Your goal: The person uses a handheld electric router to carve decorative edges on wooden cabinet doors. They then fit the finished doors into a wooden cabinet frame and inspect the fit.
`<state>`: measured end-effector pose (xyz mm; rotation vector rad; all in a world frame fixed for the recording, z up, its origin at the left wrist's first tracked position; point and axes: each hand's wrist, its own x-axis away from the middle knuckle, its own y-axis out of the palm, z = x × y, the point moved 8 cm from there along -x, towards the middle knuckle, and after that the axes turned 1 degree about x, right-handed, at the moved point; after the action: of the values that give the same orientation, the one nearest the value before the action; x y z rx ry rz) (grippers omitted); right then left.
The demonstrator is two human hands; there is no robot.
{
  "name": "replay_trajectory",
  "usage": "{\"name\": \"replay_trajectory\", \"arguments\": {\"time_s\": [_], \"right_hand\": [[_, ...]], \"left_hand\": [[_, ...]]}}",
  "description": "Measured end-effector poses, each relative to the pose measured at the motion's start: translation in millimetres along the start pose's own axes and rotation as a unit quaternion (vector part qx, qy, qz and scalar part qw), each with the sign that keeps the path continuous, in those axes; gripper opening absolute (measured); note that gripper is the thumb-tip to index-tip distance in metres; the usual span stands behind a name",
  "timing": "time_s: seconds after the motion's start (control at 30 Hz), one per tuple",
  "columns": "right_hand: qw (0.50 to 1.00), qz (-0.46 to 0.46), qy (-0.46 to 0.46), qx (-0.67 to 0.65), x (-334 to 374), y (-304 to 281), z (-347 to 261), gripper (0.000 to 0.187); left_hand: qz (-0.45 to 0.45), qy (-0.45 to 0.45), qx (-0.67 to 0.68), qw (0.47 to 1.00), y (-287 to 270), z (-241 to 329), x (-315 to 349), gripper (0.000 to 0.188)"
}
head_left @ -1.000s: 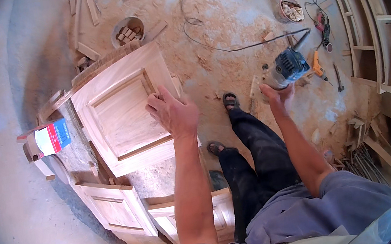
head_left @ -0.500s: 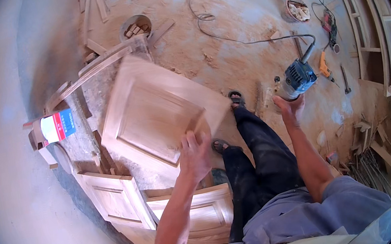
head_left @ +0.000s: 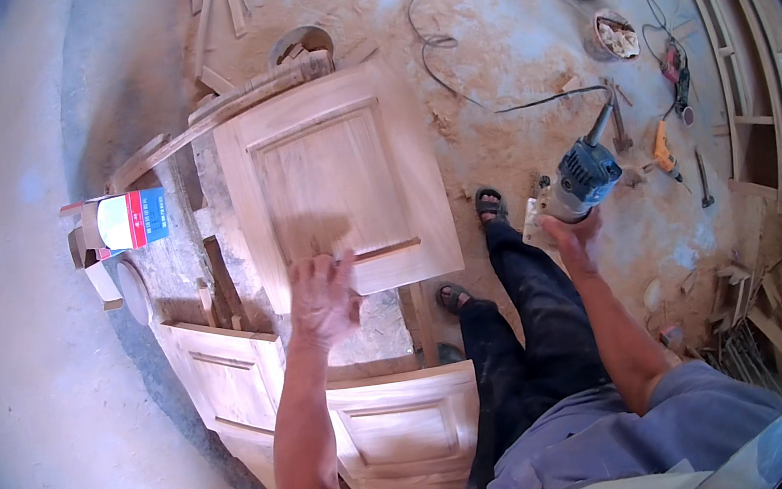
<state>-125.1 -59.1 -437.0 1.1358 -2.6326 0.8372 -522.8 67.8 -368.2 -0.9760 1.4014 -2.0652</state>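
Observation:
A raised-panel wooden cabinet door (head_left: 326,178) lies flat on the dusty workbench (head_left: 374,333). My left hand (head_left: 321,301) is at the door's near edge, toward its left corner. Its fingers are apart and reach over the wood, slightly blurred; whether they touch it I cannot tell. Out to the right, above the floor, my right hand (head_left: 575,235) is wrapped round the lower body of a blue-and-grey trim router (head_left: 585,177). A cord runs from the router's top, and its pale base plate faces the door.
On the bench's left stands an open carton (head_left: 133,220). Another panelled door (head_left: 229,375) leans at the bench's near left, and a further one (head_left: 402,420) sits nearer me. An orange drill (head_left: 664,151), a bucket (head_left: 616,36) and cables lie on the floor. Cabinet frames (head_left: 741,81) stand right.
The door has turned on the bench and now lies nearly square to it, shifted away from me. My left hand has moved left and back along its edge. The router stays in my right hand.

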Motion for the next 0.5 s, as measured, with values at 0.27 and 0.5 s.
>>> {"name": "replay_trajectory", "arguments": {"time_s": [0.27,0.5], "right_hand": [[0.995,-0.053,-0.073,-0.038,14.1,42.7,7.0,0.067],[0.995,-0.061,-0.066,-0.034,39.6,73.9,6.0,0.060]], "left_hand": [[0.086,-0.083,-0.022,0.993,21.6,-23.5,1.8,0.082],[0.148,-0.120,0.091,0.978,48.8,-48.9,2.1,0.071]]}}
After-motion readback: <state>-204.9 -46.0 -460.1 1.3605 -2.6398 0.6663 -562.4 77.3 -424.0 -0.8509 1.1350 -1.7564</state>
